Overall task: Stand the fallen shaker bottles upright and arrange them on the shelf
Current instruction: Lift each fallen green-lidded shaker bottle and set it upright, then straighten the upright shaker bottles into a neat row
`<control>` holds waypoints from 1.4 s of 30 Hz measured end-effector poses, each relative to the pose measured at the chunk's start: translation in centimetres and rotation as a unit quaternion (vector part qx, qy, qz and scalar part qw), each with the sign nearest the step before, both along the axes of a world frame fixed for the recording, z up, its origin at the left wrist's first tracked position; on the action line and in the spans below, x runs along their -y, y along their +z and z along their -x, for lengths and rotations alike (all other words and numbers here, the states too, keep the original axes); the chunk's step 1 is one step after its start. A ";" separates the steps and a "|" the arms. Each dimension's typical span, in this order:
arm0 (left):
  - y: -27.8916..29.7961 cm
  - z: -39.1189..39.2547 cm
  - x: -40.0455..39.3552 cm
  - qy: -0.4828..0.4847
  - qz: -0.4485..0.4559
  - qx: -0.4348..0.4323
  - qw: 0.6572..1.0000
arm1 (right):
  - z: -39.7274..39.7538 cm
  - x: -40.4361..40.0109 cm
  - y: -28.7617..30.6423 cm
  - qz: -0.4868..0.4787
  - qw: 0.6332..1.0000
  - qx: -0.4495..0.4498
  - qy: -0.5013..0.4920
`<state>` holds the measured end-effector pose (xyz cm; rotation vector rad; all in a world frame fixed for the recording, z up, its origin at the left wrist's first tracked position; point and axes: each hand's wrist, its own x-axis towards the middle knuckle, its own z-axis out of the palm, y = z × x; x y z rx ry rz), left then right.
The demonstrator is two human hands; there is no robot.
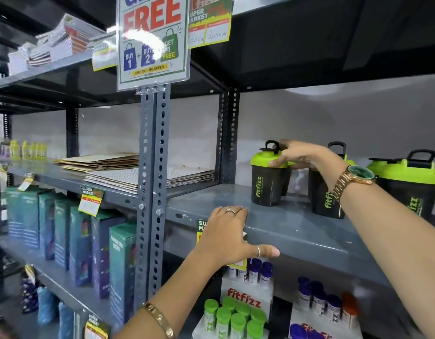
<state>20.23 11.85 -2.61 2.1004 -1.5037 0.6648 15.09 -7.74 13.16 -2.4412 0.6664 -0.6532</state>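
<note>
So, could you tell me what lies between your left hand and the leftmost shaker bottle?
Only bare grey shelf separates left hand from shaker bottle, per the head view.

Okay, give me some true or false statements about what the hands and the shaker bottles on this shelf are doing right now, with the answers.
1. The right hand grips the lid of the leftmost shaker bottle. True.
2. That bottle lies on its side. False: it stands upright on the shelf.
3. The left hand holds a bottle. False: it rests on the shelf's front edge and holds nothing.
4. The watch is on the right wrist. True.
</note>
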 end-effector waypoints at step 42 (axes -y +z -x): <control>5.9 -1.7 8.6 -0.051 0.109 -0.324 0.938 | 10.0 -1.1 -9.5 0.096 0.954 0.042 -0.280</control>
